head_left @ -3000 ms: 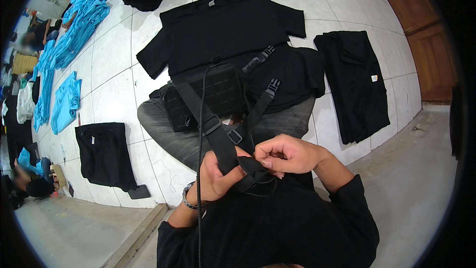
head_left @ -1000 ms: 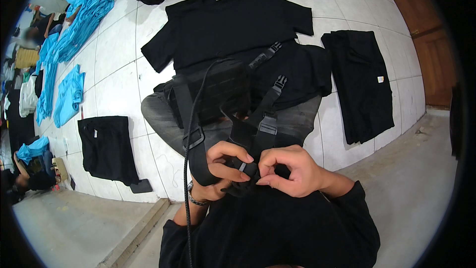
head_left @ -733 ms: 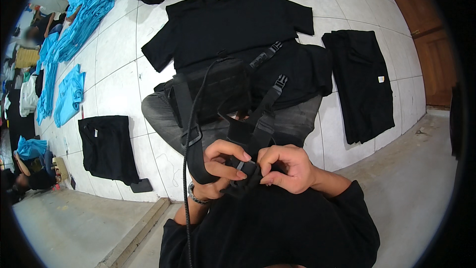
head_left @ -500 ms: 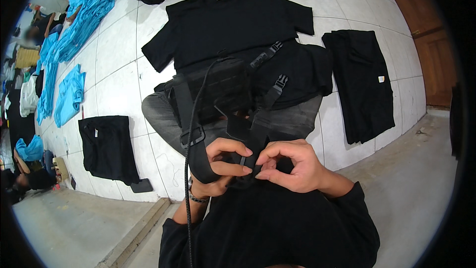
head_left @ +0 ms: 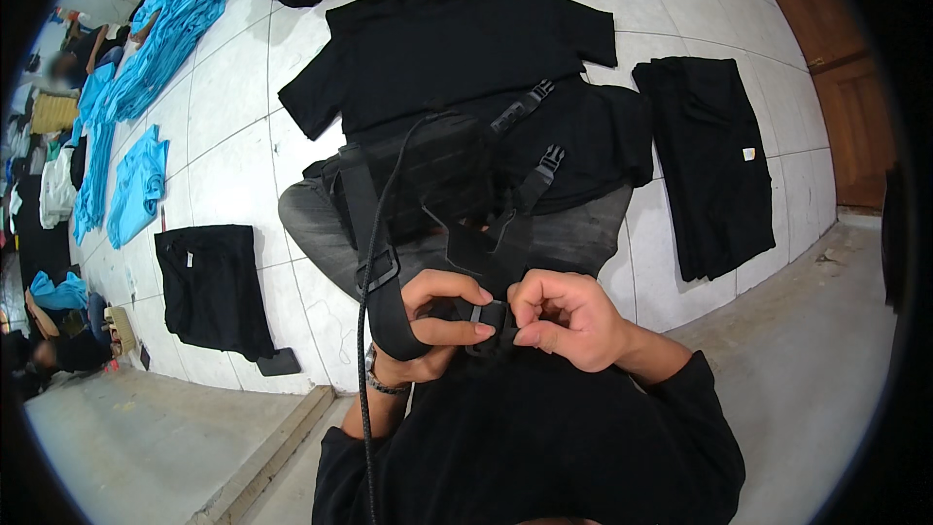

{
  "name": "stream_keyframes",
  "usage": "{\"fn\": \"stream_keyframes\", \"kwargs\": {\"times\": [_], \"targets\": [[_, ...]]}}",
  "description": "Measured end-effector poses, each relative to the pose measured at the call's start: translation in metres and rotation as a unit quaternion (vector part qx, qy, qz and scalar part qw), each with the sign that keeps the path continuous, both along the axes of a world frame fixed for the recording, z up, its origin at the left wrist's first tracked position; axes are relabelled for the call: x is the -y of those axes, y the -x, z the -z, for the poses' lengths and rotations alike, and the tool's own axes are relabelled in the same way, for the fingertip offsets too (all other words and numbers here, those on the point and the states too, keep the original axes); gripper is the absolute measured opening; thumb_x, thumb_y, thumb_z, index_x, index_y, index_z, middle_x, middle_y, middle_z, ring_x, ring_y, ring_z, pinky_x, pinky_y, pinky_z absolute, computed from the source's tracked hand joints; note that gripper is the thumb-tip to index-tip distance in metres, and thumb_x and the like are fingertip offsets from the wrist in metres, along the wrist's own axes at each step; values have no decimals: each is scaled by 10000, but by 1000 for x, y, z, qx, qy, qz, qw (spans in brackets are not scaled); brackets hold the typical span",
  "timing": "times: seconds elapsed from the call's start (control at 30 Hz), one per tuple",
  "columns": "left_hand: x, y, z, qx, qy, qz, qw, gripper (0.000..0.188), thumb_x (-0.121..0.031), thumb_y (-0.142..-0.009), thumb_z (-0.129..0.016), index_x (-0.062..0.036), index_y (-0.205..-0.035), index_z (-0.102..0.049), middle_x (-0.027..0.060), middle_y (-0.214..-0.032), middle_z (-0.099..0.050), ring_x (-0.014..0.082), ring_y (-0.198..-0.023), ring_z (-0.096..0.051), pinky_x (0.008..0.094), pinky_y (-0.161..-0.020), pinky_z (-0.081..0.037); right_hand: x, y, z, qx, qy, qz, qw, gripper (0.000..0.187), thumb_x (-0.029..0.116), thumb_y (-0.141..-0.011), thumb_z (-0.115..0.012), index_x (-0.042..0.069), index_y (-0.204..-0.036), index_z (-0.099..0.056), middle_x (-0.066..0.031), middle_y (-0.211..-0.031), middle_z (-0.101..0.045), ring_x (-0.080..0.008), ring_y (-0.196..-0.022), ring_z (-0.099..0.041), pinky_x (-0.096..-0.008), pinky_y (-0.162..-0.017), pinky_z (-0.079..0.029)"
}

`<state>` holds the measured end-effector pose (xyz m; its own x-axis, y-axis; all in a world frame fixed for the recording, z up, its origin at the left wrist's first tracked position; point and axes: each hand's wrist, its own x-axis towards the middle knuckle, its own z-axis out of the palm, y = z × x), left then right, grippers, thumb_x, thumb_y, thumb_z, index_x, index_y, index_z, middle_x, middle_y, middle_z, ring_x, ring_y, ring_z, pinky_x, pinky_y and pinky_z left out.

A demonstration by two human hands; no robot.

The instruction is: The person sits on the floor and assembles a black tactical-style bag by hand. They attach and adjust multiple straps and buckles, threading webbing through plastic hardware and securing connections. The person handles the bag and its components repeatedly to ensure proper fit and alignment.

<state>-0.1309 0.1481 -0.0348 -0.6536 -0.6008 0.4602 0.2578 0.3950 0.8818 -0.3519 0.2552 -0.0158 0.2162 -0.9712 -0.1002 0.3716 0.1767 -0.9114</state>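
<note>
My left hand (head_left: pixel 432 316) pinches a dark strap buckle (head_left: pixel 489 314) between thumb and fingers, close to my chest. A wide black strap (head_left: pixel 391 316) loops around that hand. Opposite it, my right hand (head_left: pixel 573 321) is closed in a pinch on the strap just right of the buckle; the fingers partly hide what they grip. The strap belongs to a black harness bag (head_left: pixel 418 180) lying on my lap. Two loose clip buckles, an upper one (head_left: pixel 542 90) and a lower one (head_left: pixel 551 157), rest on black cloth beyond. A braided black cord (head_left: pixel 379 233) runs past my left hand.
A black T-shirt (head_left: pixel 447 49) lies spread ahead on the tiled floor (head_left: pixel 224 117). Folded black garments lie right (head_left: pixel 714 170) and left (head_left: pixel 219 292), the left one beside a flat dark object (head_left: pixel 279 363). Light-blue shirts (head_left: pixel 155 58) and other people are far left; a wooden door (head_left: pixel 841 107) stands right.
My right hand has shifted slightly right, its fingers curling more tightly on the strap. The buckle shows more clearly between the hands. My left hand has barely moved.
</note>
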Motion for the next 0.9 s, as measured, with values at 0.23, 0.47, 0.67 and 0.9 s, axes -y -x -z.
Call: {"fn": "stream_keyframes", "kwargs": {"times": [0.23,0.47,0.67,0.9], "targets": [[-5,3,8,-40,-39,-16,998,331,129,-796,-758,-103,-1030,-788,185,-1189,-685,294,-1051,-724,353,-869,-609,4,-12,12,199,-39,5,979,140,97,-1050,-703,29,-1046,-581,-7,-896,-605,-49,-729,-567,-230,-665,-480],[2,3,8,10,48,-12,999,318,116,-799,-742,-89,-1040,-774,219,-1250,-712,343,-1095,-732,383,-861,-608,13,-3,-8,-141,23,37,989,141,94,-992,-782,10,-957,-674,3,-777,-650,-37,-668,-561,-230,-620,-443],[4,4,8,52,82,-4,995,335,77,-787,-695,-124,-1047,-757,190,-1178,-738,325,-1041,-760,392,-853,-606,15,7,-14,-171,-46,-29,984,155,110,-983,-791,21,-915,-685,33,-728,-629,-14,-656,-521,-223,-610,-399],[-2,4,8,31,42,-11,999,342,116,-775,-710,-108,-1032,-739,189,-1176,-729,319,-1032,-751,375,-832,-601,9,-3,-1,-8,-70,1,998,138,104,-1021,-735,53,-949,-629,61,-794,-576,5,-698,-478,-209,-623,-373]]}}
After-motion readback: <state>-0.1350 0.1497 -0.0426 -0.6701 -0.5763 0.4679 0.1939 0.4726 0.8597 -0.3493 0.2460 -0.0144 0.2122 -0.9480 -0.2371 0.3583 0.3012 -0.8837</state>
